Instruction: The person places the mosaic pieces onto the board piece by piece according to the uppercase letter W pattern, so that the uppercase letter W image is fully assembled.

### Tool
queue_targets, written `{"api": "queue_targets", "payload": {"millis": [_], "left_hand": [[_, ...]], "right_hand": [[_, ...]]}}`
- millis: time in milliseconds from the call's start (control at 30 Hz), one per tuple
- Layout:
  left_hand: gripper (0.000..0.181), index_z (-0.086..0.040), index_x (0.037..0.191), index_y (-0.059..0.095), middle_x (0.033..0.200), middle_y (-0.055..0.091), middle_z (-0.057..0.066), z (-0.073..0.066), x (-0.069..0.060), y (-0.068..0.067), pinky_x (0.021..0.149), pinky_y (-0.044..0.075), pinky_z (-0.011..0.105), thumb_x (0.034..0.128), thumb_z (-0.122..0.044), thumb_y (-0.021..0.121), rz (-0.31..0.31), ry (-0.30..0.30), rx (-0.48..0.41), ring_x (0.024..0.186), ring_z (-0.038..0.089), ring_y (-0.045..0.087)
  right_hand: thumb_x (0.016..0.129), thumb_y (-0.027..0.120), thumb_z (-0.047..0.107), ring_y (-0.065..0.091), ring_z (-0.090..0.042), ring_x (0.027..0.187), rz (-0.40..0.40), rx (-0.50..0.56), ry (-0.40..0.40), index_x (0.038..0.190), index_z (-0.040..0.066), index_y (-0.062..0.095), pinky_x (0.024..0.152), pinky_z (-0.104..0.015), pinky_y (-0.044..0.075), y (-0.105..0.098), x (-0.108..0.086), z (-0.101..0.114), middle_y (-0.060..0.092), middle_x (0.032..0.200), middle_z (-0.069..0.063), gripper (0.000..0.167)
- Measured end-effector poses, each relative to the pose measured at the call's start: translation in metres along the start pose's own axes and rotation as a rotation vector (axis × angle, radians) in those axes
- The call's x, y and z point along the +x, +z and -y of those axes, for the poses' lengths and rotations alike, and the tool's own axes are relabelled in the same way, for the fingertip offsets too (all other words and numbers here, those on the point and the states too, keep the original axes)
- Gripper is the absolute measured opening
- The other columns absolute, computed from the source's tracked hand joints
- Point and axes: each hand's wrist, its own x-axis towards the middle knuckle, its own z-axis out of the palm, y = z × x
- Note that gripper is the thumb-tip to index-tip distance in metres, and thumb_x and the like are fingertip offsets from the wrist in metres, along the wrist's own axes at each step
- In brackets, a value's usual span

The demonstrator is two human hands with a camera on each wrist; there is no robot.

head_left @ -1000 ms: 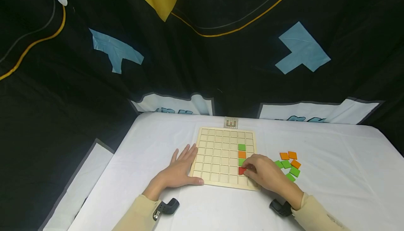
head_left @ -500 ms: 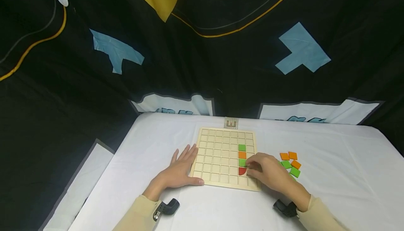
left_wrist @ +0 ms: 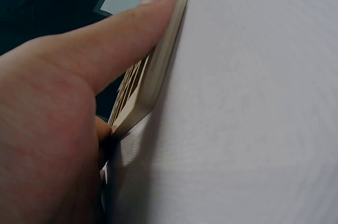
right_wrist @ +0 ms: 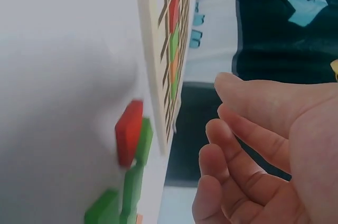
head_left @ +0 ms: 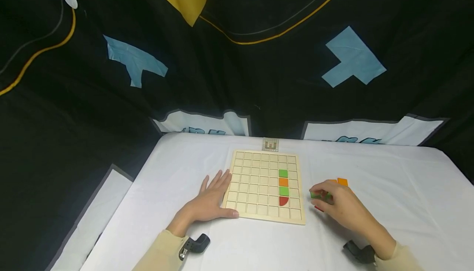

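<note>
A pale wooden grid board [head_left: 255, 186] lies on the white-covered table. My left hand [head_left: 209, 203] rests along its left side with fingers spread, the thumb over the near edge. In one column of the board sit a green square tile [head_left: 283, 173], an orange tile [head_left: 283, 182], another green tile [head_left: 283, 191] and a red piece [head_left: 283, 201] with one rounded corner. My right hand [head_left: 348, 211] hovers over the loose tiles right of the board, fingers loosely bent. Nothing shows between its fingers in the right wrist view, where a loose red tile [right_wrist: 129, 133] lies beside green tiles [right_wrist: 132, 187].
A loose orange tile [head_left: 342, 181] shows behind my right hand, which hides part of the pile. At the board's far edge lies a small card with a grid pattern [head_left: 270, 144]. A black cloth [head_left: 237, 81] with coloured shapes hangs behind the table.
My right hand has left the red piece on the board and moved right, over the loose tiles. The red piece stays in its cell. My left hand has not moved.
</note>
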Motion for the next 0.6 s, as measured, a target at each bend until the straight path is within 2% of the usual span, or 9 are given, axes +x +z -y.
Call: {"api": "queue_targets", "payload": {"millis": [267,400,600], "left_hand": [[0.120,-0.002,0.161,0.012,0.169,0.004,0.011,0.000,-0.001,0.000,0.119,-0.010,0.059,0.0794,-0.070,0.069,-0.001,-0.003,-0.005,0.155,0.031,-0.004],[0.121,-0.002,0.161,0.012,0.169,0.004,0.011,0.000,-0.001,0.000,0.119,-0.010,0.059,0.0794,-0.071,0.069,0.002,-0.001,-0.011,0.155,0.031,-0.004],[0.121,-0.002,0.161,0.011,0.169,0.004,0.011,0.000,0.000,-0.001,0.119,-0.011,0.059,0.0797,-0.071,0.068,0.001,0.001,-0.006,0.154,0.031,-0.004]], "right_hand": [[0.081,0.085,0.013,0.055,-0.009,0.078,-0.039,-0.009,0.022,0.103,0.016,0.075,0.065,-0.024,0.048,-0.010,-0.010,-0.020,0.067,0.098,0.005,0.025],[0.082,0.085,0.016,0.055,-0.008,0.078,-0.037,-0.011,0.065,0.106,0.013,0.074,0.064,-0.023,0.048,-0.014,-0.017,-0.029,0.067,0.098,0.006,0.027],[0.083,0.085,0.020,0.053,-0.012,0.078,-0.044,-0.041,0.143,0.110,0.009,0.074,0.065,-0.023,0.048,-0.020,-0.023,-0.043,0.065,0.094,0.003,0.032]]}}
